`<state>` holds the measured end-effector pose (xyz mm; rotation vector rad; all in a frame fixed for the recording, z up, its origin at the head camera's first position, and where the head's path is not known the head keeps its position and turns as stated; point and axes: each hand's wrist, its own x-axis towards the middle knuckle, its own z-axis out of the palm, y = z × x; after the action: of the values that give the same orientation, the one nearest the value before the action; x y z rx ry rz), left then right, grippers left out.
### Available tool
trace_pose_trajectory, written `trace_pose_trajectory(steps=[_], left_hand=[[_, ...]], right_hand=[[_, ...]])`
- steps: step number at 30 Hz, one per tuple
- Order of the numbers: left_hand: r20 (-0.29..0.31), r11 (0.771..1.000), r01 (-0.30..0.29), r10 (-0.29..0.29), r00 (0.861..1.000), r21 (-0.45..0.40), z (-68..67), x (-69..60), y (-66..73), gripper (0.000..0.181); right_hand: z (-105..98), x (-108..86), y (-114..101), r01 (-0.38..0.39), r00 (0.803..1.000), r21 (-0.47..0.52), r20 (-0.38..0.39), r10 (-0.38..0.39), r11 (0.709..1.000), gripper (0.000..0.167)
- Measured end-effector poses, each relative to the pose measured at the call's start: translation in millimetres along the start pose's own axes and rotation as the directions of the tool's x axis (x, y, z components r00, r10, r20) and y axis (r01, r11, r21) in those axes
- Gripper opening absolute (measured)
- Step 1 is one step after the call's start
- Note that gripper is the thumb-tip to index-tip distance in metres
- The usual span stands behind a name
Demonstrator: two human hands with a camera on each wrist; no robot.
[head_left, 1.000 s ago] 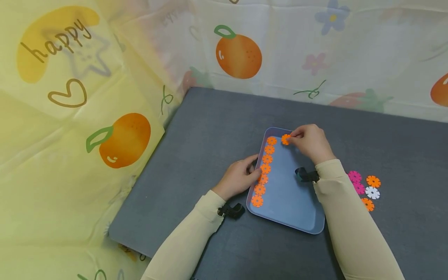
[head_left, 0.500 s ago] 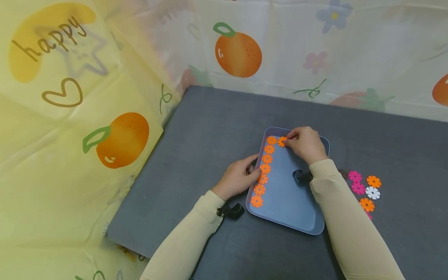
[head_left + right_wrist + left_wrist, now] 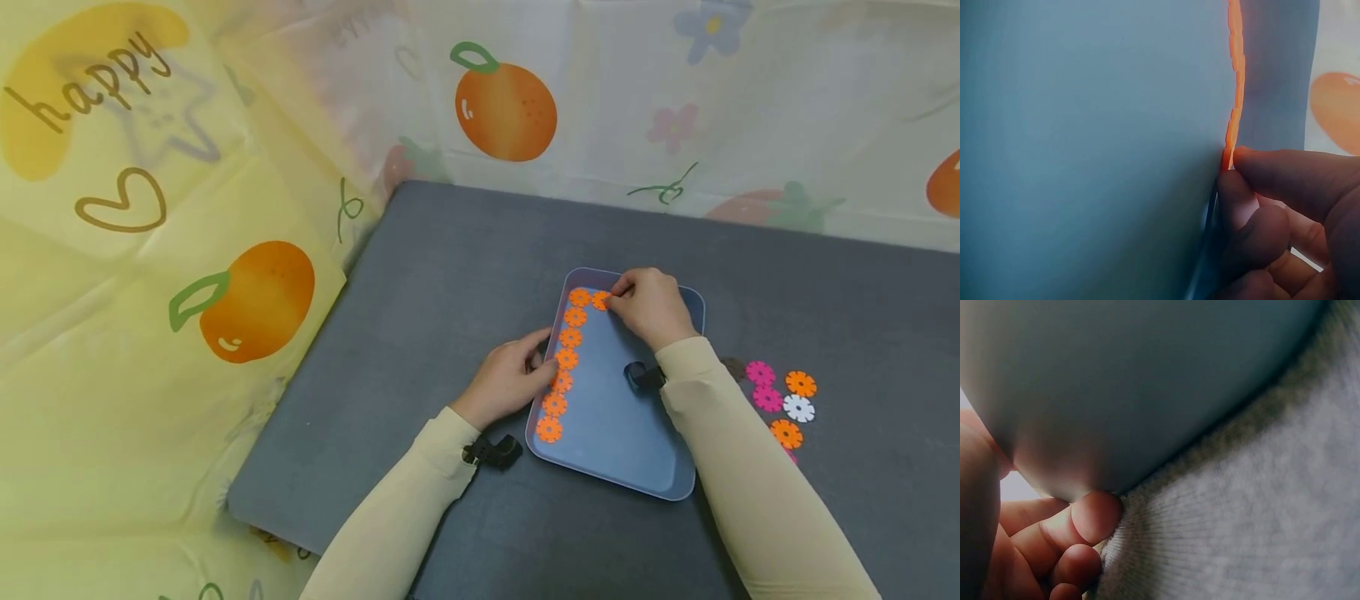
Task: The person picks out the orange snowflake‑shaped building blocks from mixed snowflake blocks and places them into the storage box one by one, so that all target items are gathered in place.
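Observation:
A blue tray (image 3: 615,417) lies on the dark grey table. Along its left side runs a column of several orange notched discs (image 3: 570,337), shaped like flower-edged snowflake pieces. My left hand (image 3: 506,379) grips the tray's left wall, thumb over the rim; in the left wrist view its curled fingers (image 3: 1094,515) touch the wall from outside. At the tray's far end my right hand (image 3: 651,307) pinches one orange disc (image 3: 600,300) beside the column's top disc. In the right wrist view, thumb and finger close on the orange disc's edge (image 3: 1229,153); its face is hidden there.
Right of the tray, loose discs lie on the table (image 3: 465,258): pink discs (image 3: 767,398), orange discs (image 3: 801,383), a white disc (image 3: 798,408) and a dark one (image 3: 735,369), partly hidden by the right sleeve. A printed curtain (image 3: 600,108) hangs behind the table.
My right hand has moved left with the orange disc, bringing it beside the top disc of the column. My left hand keeps its grip on the tray.

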<state>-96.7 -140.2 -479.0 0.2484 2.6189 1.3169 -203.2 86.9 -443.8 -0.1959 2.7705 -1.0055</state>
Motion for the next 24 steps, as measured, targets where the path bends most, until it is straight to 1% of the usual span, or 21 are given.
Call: trace_pose_trajectory(steps=[7,10,14,19,21,24], left_hand=[[-0.002,1.0,-0.02,0.02,1.0,0.006,-2.2,0.8,0.3,0.055],[-0.002,1.0,-0.022,0.022,1.0,0.01,-2.6,1.1,1.0,0.055],[0.0,1.0,-0.021,0.021,1.0,0.011,-2.1,1.7,2.5,0.055],[0.007,1.0,-0.022,0.022,1.0,0.012,-0.4,1.8,2.2,0.056],[0.004,1.0,-0.019,0.019,1.0,0.011,-0.1,1.4,1.4,0.056],[-0.002,1.0,-0.01,0.01,1.0,0.01,-0.5,0.7,0.2,0.056]], right_hand=[[-0.7,0.0,-1.5,0.01,1.0,-0.025,-0.007,-0.011,1.0,0.015],[-2.0,-0.5,-1.7,0.009,1.0,-0.028,0.0,-0.009,1.0,0.019],[-6.8,-3.7,-1.4,-0.002,0.999,-0.03,0.039,0.003,1.0,0.028],[-14.8,-12.9,-0.6,-0.001,0.996,-0.041,0.088,0.005,0.999,0.039],[-17.6,-18.6,-1.2,0.001,0.996,-0.046,0.085,0.002,0.999,0.042],[-22.4,-28.8,-2.4,0.006,0.998,-0.051,0.06,-0.003,0.999,0.044]])
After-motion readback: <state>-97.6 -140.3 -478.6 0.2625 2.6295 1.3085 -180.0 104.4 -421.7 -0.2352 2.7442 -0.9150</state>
